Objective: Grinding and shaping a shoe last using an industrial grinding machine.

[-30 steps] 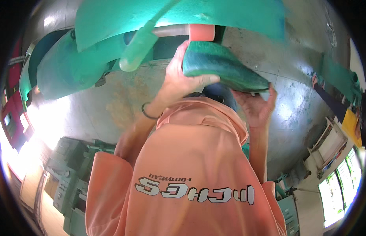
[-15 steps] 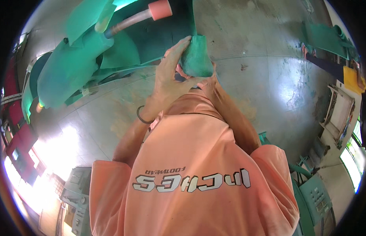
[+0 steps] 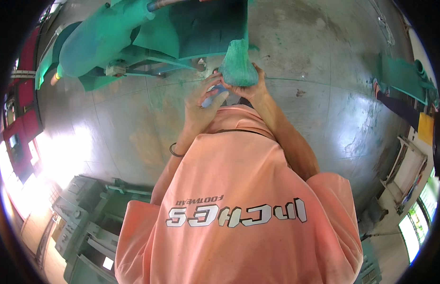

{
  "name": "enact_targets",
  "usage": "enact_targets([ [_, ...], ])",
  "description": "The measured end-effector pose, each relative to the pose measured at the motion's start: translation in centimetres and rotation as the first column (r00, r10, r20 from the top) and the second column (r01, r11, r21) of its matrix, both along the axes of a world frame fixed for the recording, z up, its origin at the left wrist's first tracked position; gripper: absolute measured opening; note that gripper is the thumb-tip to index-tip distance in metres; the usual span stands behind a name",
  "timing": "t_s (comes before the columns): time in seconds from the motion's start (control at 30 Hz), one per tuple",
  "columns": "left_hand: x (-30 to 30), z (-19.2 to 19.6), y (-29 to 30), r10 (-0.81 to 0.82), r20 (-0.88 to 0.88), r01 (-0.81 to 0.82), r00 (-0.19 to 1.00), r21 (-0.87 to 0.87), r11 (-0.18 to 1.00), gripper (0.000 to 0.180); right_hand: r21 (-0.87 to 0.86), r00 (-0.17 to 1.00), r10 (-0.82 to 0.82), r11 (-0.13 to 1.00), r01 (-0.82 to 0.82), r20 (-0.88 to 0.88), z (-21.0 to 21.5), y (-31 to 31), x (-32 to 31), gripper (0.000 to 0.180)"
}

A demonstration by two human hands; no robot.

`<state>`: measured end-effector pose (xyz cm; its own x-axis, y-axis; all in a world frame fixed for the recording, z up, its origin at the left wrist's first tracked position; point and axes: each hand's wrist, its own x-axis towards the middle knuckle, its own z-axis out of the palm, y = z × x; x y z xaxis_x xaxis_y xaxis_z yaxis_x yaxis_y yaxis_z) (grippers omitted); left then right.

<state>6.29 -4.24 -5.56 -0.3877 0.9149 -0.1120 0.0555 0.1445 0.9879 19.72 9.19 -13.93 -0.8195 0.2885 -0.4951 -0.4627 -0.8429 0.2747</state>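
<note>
A green, dusty, shoe-last-shaped piece (image 3: 239, 66) stands at top centre, narrow at its far end and wide at its near end. My right hand (image 3: 256, 87) grips it from below and from the right, its fingers partly hidden under the piece. Just left of it is my left hand (image 3: 204, 102), thumb and fingers apart and curved, with nothing plainly held in them. Its fingertips come close to the piece's near left corner; whether they touch it I cannot tell.
A large green machine (image 3: 94, 49) with a shaft (image 3: 163, 4) fills the upper left. Another machine with knobs (image 3: 71, 232) stands at lower left. At right are a person's leg (image 3: 397, 106), a green stand (image 3: 400, 78) and a wooden frame (image 3: 403, 165). Grey floor (image 3: 319, 109) lies between.
My left hand has come off the side of the green piece and dropped toward me. The piece has tilted slightly in my right hand. The machine sits higher in view.
</note>
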Motion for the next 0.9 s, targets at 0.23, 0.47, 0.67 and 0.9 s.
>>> enact_targets([
  [0.23,0.7,0.4,-1.4,0.056,0.036,-0.055,0.998,-0.027,0.998,0.044,0.034,0.996,0.092,0.995,-0.092,0.006,-1.5,-0.6,0.6,0.070],
  [0.47,0.3,0.5,-2.4,0.056,0.053,-0.052,0.997,-0.065,0.997,0.043,-0.120,0.992,0.052,0.991,-0.066,-0.112,0.0,-1.0,0.5,0.074],
  [0.67,0.1,0.4,-2.4,0.047,0.047,-0.044,0.998,-0.063,0.997,0.043,-0.059,0.997,0.044,0.997,-0.048,-0.062,-1.5,-1.2,0.3,0.073],
  [0.9,0.0,0.3,-2.0,0.071,0.064,-0.065,0.995,-0.093,0.994,0.043,-0.026,0.997,-0.044,0.999,0.043,-0.060,-2.5,-1.5,0.2,0.068],
])
